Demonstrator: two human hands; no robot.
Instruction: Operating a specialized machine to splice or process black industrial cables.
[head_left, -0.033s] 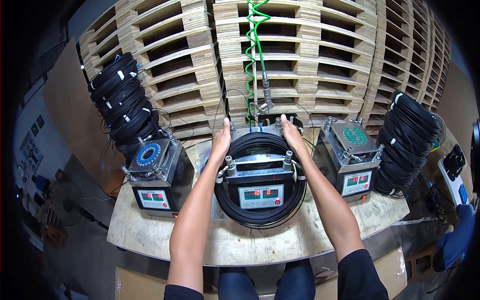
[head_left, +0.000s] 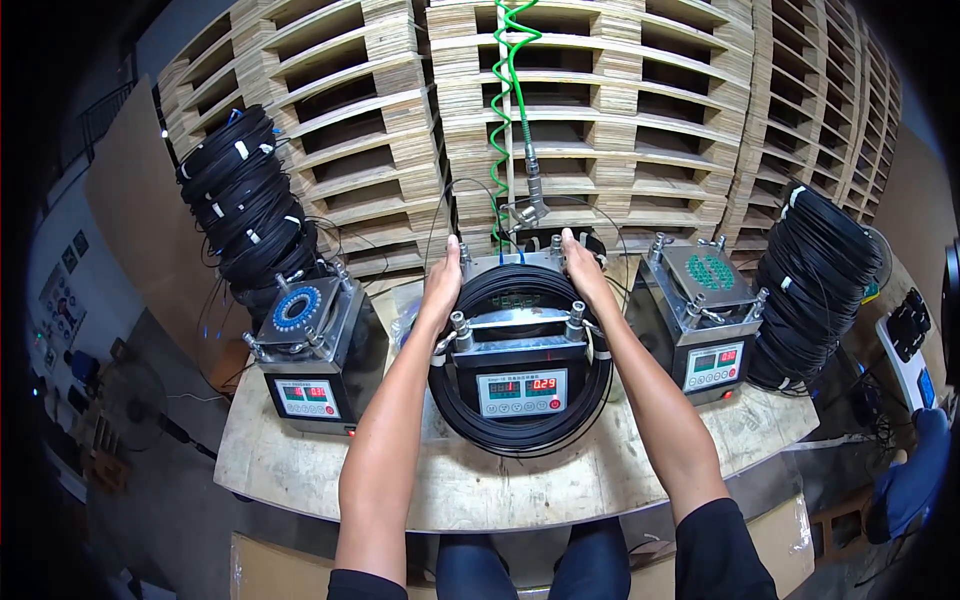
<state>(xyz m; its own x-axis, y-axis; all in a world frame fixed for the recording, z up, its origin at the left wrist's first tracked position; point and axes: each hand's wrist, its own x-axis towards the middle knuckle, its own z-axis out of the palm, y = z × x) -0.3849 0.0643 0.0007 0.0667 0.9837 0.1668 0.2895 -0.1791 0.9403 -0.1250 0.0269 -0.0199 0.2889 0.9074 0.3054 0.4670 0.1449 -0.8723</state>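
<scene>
In front of me is the middle polishing machine [head_left: 525, 348], a metal box with corner posts and a lit red digital display [head_left: 522, 393]. A large coil of black cable [head_left: 520, 437] loops over its top and hangs down around its front. My left hand [head_left: 442, 287] clasps its far left corner, thumb pointing up beside a post. At the far right corner my right hand [head_left: 583, 268] does the same. The other fingers of both hands are largely hidden, and the coil's sides pass close to the palms.
Similar machines stand left [head_left: 305, 345] and right [head_left: 708, 315], one with a blue-and-white ring on top, the other with green pieces. Tall stacks of cable coils [head_left: 245, 200] [head_left: 820, 280] flank them. A green spiral hose with an air gun [head_left: 533, 205] hangs before wooden pallets [head_left: 590, 75].
The digits on the displays of the middle, left and right machines have changed. My hands and the cable coil have not moved.
</scene>
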